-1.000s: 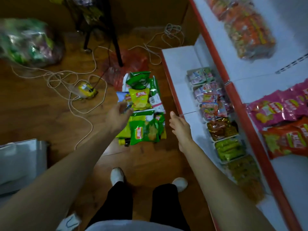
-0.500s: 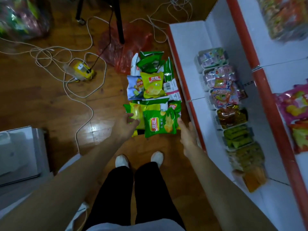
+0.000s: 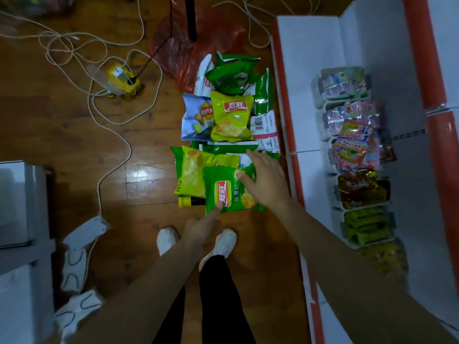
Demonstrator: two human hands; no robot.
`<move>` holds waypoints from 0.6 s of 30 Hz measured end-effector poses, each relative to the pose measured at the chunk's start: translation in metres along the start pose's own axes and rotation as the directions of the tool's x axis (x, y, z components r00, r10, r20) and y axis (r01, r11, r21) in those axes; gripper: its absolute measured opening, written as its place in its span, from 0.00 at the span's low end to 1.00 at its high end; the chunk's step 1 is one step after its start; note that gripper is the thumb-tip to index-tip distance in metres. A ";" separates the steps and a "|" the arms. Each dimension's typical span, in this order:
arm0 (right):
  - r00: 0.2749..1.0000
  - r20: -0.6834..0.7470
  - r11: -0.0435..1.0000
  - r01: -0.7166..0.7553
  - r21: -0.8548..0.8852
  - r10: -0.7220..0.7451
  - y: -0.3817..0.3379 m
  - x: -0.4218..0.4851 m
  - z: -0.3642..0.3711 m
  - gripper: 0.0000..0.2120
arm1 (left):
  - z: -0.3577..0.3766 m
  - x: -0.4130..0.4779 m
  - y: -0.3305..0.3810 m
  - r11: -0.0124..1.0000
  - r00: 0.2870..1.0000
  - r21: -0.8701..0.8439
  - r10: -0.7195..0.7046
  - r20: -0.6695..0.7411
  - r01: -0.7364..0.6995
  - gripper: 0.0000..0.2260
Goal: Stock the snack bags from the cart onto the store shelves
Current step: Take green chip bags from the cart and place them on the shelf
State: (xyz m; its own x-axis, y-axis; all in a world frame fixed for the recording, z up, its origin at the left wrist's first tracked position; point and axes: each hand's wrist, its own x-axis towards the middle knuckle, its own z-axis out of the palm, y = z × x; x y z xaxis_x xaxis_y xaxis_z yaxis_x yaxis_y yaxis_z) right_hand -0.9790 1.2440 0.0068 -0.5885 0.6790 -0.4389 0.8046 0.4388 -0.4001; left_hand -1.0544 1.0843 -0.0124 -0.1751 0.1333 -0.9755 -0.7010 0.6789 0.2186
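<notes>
Green chip bag point(image 3: 229, 192) beneath the splayed right hand point(image 3: 267, 181); left hand point(image 3: 202, 228) touches it, grip unclear

A pile of snack bags point(image 3: 231, 115) lies on the wooden floor point(image 3: 62, 145) at twelve o'clock. The right hand point(image 3: 265, 182) rests spread on the nearest green bag point(image 3: 228, 192), and one digit of the left hand point(image 3: 201, 229) touches its lower edge. A white shelf point(image 3: 305, 95) holding baskets of snacks point(image 3: 347, 85) stands at three o'clock.
</notes>
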 end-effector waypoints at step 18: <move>0.939 -0.266 0.902 -0.089 0.423 0.218 -0.002 -0.042 0.027 0.11 | 0.028 -0.015 0.010 0.922 0.966 -0.312 0.255 0.038 -0.231 0.36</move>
State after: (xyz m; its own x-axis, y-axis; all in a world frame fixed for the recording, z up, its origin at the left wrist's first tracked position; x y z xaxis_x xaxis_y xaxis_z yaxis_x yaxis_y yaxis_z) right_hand -0.9579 1.1993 0.0041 -0.3564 0.8896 -0.2855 0.7447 0.0859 -0.6619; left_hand -1.0392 1.1091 0.0033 -0.3216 0.3292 -0.8878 -0.8214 0.3695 0.4345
